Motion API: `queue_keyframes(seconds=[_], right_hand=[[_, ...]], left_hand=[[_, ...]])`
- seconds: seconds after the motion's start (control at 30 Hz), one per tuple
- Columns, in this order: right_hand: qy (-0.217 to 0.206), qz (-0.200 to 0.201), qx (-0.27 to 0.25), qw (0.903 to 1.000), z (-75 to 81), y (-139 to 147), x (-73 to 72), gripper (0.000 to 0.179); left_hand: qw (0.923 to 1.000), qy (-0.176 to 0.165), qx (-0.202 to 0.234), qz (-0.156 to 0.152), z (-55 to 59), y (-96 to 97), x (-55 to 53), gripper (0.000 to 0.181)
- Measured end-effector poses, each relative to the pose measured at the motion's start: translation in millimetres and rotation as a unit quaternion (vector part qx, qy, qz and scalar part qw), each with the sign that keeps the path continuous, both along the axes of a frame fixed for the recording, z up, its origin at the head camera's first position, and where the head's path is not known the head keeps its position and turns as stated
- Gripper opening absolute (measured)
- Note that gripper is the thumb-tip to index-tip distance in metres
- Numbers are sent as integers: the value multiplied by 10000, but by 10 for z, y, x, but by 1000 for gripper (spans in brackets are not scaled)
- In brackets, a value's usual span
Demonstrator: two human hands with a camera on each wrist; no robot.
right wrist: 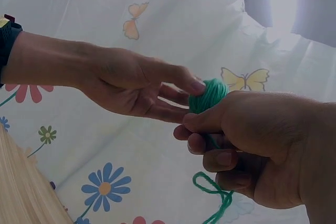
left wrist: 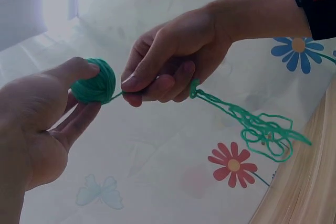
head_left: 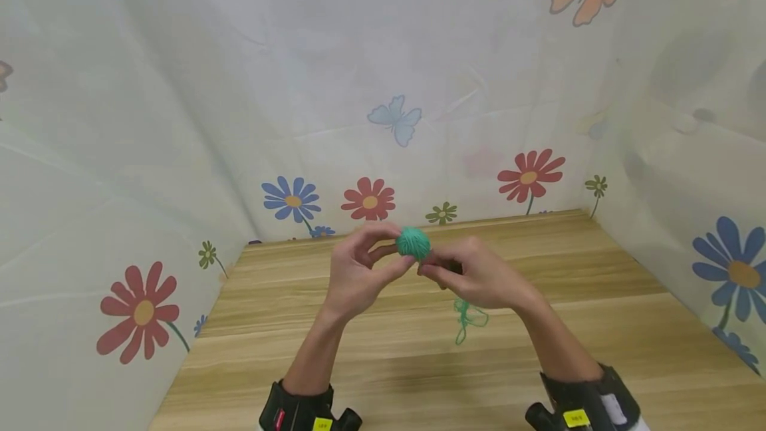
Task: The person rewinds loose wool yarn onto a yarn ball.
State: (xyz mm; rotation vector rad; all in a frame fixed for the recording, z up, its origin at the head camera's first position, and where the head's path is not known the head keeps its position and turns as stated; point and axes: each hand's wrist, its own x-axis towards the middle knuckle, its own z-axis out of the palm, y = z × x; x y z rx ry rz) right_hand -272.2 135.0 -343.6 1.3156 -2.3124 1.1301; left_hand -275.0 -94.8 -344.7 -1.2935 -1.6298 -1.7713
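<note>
A small ball of green yarn (head_left: 413, 243) is held up above the table, pinched between the thumb and fingers of my left hand (head_left: 359, 271). Just to its right, my right hand (head_left: 479, 275) pinches the strand that runs off the ball, a short taut length showing between them in the left wrist view. Below the right hand hangs a loose, looped tangle of yarn (left wrist: 268, 135). In the right wrist view the right hand (right wrist: 262, 150) has its fingers curled round the strand and partly covers the ball (right wrist: 208, 96).
A wood-grain table (head_left: 395, 364) lies beneath both hands. White cloth walls (head_left: 299, 85) with printed flowers and butterflies stand at the back and on both sides. Each wrist wears a black band (head_left: 586, 398) with a camera.
</note>
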Motion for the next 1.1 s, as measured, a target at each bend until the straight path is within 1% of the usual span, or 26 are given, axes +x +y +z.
queue_keyframes(seconds=[0.1,0.17,0.23,0.37,0.53,0.67,0.77,0.83,0.97,1.1], right_hand=[[46,153,48,9999,22,-4,41,7],[61,217,-10,9997,43,0,75,8],[24,270,-150,9995,67,8,113,8],[-48,309,-601,9977,117,36,186,13],[-13,310,-1124,9932,145,73,228,21],[122,158,-1367,9904,164,84,241,22],[250,33,-1426,9895,167,88,237,22],[303,-20,-1432,9892,163,89,223,23],[291,-130,-1384,9899,147,84,176,21],[272,-221,-1322,9906,134,65,123,19]], left_hand=[[9995,78,-63,299,39,11,31,40],[9990,137,-152,409,57,18,47,39],[9985,180,-259,450,65,20,53,39],[9975,261,-472,455,69,20,62,37],[9965,334,-696,315,69,26,72,35],[9954,374,-877,45,63,29,79,36],[9942,344,-1004,-192,62,27,84,38],[9932,305,-1084,-292,66,26,90,39],[9918,213,-1188,-410,72,19,103,39],[9915,174,-1167,-555,79,18,115,40]])
